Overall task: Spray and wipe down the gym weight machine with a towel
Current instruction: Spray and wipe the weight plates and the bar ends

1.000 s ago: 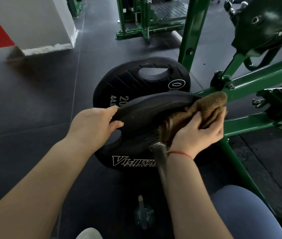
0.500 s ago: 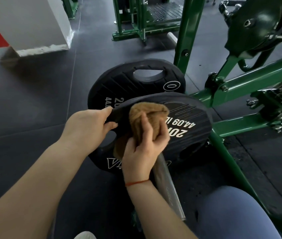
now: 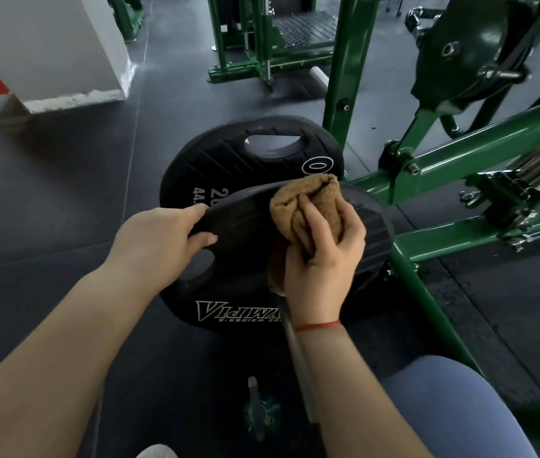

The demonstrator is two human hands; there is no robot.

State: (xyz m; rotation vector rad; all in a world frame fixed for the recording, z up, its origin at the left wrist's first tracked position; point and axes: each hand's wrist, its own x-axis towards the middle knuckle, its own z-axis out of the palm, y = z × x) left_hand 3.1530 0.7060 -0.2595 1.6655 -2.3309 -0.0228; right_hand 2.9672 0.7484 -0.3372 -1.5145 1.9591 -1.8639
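Both: right hand (image 3: 323, 259) presses towel (image 3: 308, 206) onto plate (image 3: 245, 223).

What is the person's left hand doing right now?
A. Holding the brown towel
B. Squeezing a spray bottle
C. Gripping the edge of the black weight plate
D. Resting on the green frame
C: the left hand clasps the rim of the near black weight plate, while the right hand presses the brown towel against it.

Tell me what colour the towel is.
Light brown; the towel shows clearly in the head view, under the right hand.
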